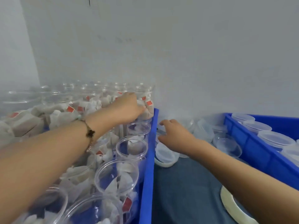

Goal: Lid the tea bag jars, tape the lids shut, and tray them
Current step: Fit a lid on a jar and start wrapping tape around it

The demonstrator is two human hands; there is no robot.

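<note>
Your left hand (129, 105) hides its fingertips behind a far jar (146, 101); back-row jars blurred; tape roll (234, 206) cut off at bottom edge.

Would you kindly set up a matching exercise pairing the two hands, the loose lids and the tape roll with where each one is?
Things:
1. left hand
2. right hand
3. translucent round plastic lids
4. whitish tape roll

Places:
A. piled between the two blue plastic crates
B. low right, on the dark cloth
C. on a far clear tea bag jar
D. reaching over the lid pile

Pairs: 1-C, 2-D, 3-A, 4-B
</note>
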